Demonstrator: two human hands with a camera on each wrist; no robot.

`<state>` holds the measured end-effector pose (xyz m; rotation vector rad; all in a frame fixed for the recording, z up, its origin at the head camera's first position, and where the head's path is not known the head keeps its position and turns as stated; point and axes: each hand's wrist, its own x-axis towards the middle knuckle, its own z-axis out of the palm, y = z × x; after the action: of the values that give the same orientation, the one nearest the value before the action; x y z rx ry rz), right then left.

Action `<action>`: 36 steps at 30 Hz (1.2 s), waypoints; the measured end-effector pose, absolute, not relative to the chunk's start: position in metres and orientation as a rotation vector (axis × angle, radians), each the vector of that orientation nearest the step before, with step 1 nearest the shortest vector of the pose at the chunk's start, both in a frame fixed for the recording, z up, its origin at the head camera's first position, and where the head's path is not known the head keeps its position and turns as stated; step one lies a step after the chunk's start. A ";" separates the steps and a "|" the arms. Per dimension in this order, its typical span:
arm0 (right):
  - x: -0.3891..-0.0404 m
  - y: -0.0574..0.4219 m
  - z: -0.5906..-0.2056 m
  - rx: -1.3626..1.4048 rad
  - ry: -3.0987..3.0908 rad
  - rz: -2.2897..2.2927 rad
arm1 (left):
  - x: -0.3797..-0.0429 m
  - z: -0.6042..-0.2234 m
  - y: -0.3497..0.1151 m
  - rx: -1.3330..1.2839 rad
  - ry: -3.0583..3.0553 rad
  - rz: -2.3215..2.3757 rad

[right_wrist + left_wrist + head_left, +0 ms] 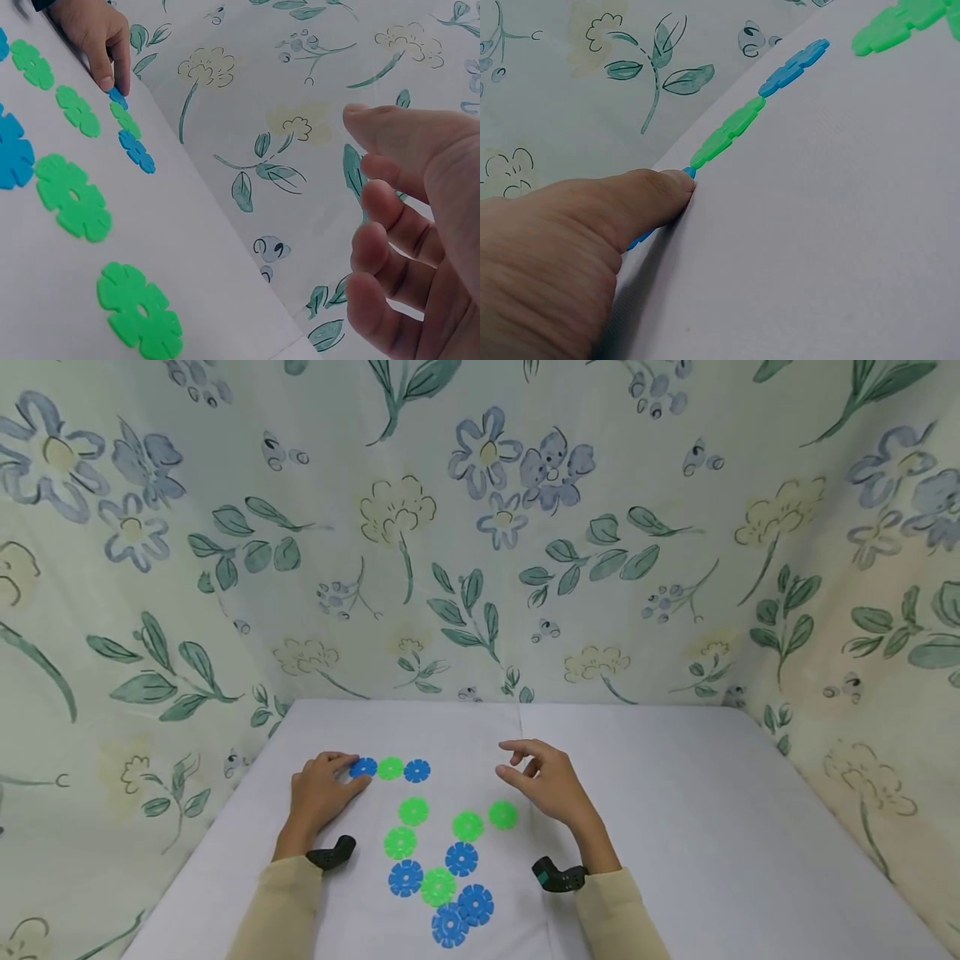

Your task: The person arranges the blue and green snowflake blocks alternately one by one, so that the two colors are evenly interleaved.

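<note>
A short row of notched, flower-shaped plastic building discs lies flat on the white table: a blue disc at the left end, a green disc in the middle and another blue disc on the right. My left hand holds the left-end blue disc between thumb and fingers, partly covering it in the left wrist view, where the thumb lies over it. Raised above the table to the right of the row, my right hand has loosely bent fingers, with nothing between them.
Several more discs lie nearer to me, among them a green disc close to the right hand and a blue disc overlapping its blue neighbour. A flowered cloth hangs behind the table and along both sides.
</note>
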<state>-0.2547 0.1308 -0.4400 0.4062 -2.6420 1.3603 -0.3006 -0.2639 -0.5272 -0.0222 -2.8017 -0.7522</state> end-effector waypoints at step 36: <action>-0.266 0.151 -0.482 0.517 -2.851 1.461 | -0.301 -0.529 -0.262 -0.005 -2.810 -0.716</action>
<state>-0.2655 0.1513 -0.4818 0.5169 -2.8514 1.4606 -0.3005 -0.2615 -0.5290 -0.0048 -2.8103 -0.7159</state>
